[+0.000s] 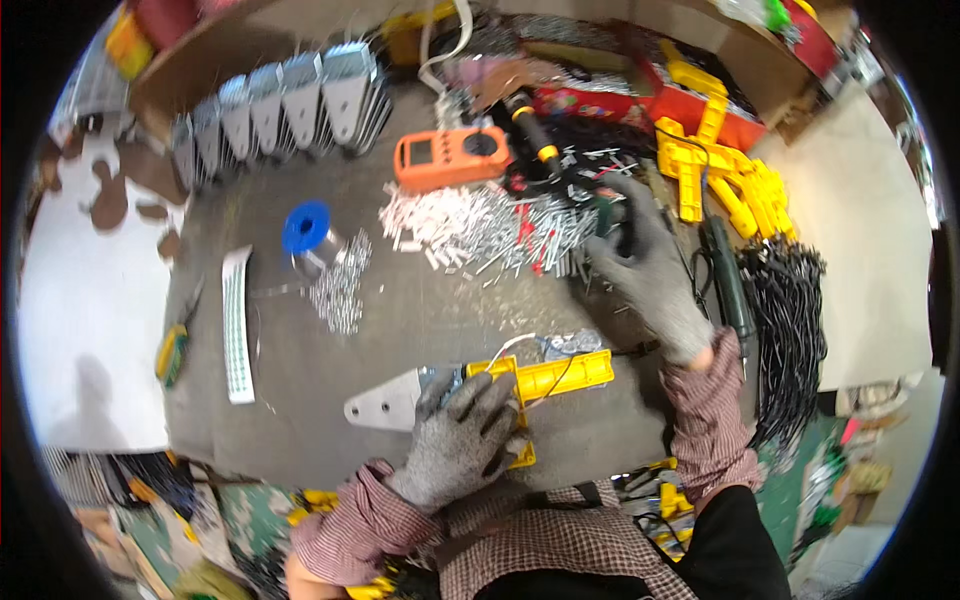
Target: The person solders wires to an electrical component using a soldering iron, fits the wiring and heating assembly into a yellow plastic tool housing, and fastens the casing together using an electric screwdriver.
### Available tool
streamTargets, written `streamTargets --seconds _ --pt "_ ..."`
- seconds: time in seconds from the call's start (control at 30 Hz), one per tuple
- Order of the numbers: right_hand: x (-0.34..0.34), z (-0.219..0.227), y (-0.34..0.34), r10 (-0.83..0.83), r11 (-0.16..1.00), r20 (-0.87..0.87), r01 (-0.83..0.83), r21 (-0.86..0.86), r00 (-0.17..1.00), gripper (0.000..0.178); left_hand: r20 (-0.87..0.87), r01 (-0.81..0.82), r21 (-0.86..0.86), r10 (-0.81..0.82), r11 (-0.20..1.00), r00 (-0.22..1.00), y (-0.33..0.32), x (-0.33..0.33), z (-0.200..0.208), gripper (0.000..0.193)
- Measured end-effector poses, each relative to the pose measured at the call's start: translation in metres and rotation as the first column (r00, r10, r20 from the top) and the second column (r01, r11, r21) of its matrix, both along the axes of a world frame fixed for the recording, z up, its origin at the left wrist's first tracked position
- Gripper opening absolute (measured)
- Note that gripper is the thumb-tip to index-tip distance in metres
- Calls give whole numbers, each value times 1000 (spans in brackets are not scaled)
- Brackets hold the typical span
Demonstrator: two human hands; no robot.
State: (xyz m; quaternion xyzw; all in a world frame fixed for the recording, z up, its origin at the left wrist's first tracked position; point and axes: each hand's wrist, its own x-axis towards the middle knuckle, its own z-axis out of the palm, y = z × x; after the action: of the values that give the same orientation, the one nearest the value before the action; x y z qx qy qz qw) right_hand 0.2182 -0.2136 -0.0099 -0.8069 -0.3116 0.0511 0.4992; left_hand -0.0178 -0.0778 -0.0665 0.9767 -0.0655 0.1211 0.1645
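Note:
My left hand, in a grey knit glove, presses down over a yellow plastic housing, its fingers curled across the part. A pale metal blade-shaped plate with holes sticks out to the left from under that hand. A white wire loops above the housing. My right hand, gloved too, is at the right end of a heap of small metal pins and screws. Its fingers and thumb curve around a dark green thing that I cannot make out.
Behind the heap lies an orange multimeter. A blue-flanged solder spool stands by small metal bits. Finned metal parts line the back left. Yellow housings, a dark power tool and black cables lie right.

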Motion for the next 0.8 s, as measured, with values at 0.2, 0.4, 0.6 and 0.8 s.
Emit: streamTargets --seconds 0.2,0.4,0.6,0.8 --pt "-52 4 -25 542 829 126 -553 81 831 17 51 39 -44 -37 998 998 -1 -3 -13 43" --pt "-72 -1 -10 543 839 75 -536 -95 837 17 62 93 -4 -93 996 994 2 -7 -14 48" --pt "-61 -2 -18 666 730 35 -641 -237 745 21 4 112 44 -112 993 994 -3 0 -15 41" --pt "-69 -14 -1 642 762 87 -622 -179 762 27 178 87 -831 115 549 977 12 29 56 45"
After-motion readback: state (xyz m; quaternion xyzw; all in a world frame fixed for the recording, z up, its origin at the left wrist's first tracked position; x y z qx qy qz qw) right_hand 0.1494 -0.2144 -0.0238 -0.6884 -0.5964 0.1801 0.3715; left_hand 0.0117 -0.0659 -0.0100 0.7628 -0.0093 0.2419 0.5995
